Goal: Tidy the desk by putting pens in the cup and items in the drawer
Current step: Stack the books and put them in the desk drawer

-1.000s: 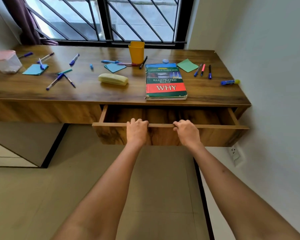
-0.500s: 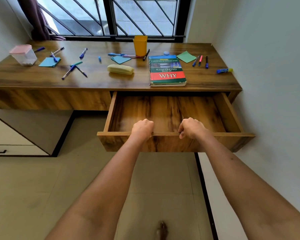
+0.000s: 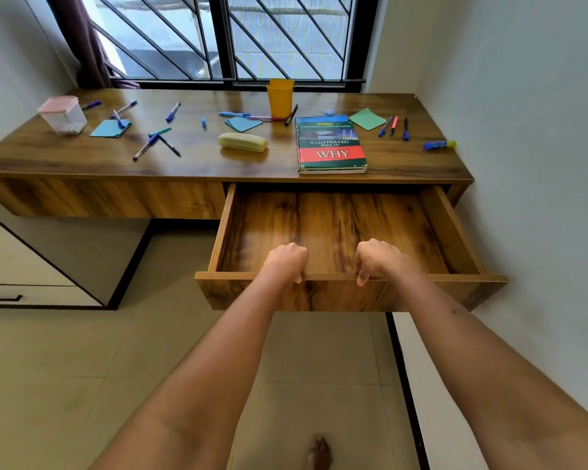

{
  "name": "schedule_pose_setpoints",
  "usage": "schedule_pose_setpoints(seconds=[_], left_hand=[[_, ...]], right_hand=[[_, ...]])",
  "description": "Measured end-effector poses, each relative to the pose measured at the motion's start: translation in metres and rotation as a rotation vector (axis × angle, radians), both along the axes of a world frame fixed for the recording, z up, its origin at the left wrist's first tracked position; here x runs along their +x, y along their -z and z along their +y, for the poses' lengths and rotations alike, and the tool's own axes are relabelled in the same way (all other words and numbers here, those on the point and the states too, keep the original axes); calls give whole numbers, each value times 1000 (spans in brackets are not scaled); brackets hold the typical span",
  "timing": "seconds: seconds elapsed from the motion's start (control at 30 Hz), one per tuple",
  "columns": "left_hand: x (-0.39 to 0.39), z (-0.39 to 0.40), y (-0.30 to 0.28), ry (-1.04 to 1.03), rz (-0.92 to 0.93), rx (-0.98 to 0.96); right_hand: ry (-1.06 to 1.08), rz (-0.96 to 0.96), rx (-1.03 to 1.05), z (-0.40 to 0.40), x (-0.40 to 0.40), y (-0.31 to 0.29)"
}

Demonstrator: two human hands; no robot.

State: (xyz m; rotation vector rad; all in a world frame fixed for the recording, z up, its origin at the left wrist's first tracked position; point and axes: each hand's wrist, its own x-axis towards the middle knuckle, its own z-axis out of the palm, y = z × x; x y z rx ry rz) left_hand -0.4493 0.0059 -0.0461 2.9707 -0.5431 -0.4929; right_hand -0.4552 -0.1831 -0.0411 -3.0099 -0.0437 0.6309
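Head view: the drawer (image 3: 323, 232) stands pulled well out from under the desk (image 3: 82, 157), its wooden floor bare. Both hands grip its front edge side by side. The left hand (image 3: 286, 259) is curled shut over the front panel, fingers hooked over the top rim and a thumb tip showing on the outer face. The right hand (image 3: 379, 259) is closed on the same rim, with a fingertip pointing down the panel face. A two-handed hold near the middle of the panel most likely keeps the pull straight so the drawer does not skew.

The yellow cup (image 3: 279, 96) stands upright at the back of the desk beneath the window, holding nothing that can be seen. Pens lie scattered across the desk: a loose group at the left (image 3: 157, 144), several beside the cup, and three (image 3: 392, 125) lying roughly parallel at the right beside a green note (image 3: 367, 118). A pale yellow case (image 3: 242, 141), blue notes (image 3: 111, 127) and a clear box with a pink lid (image 3: 63, 113) also rest on the desk.

Readable text: the book (image 3: 330, 144), lying flat at the front edge just above the drawer, bears "ILLUSTRATED BOOK OF WHY". The smaller line at the top of its cover is too blurred to read reliably.
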Motion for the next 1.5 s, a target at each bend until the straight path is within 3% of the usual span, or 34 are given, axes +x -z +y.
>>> schedule_pose_setpoints(seconds=[0.17,0.23,0.37,0.47,0.63,0.93,1.13,1.3,1.5], left_hand=[[25,0,0,-40,128,-69],[43,-4,-2,-94,98,-199],[89,-24,-15,-283,-156,-586],[143,-42,-26,-406,-246,-738],[228,-68,-25,-561,-267,-653],[313,-77,-18,-900,39,-572],[375,-52,47,-1048,202,-803],[336,-52,-16,-1009,366,-1105],[296,-30,-19,-991,508,-1366]], right_hand=[[88,109,176,-3,27,-1],[168,-37,325,-3,42,-3],[379,-448,560,-5,95,-19],[423,-537,666,-9,153,-33],[510,-394,688,-24,246,-34],[619,-206,727,-47,331,-7],[814,-129,994,-54,341,-21],[893,-103,1100,-48,336,-28],[921,-12,1278,-41,309,-41]])
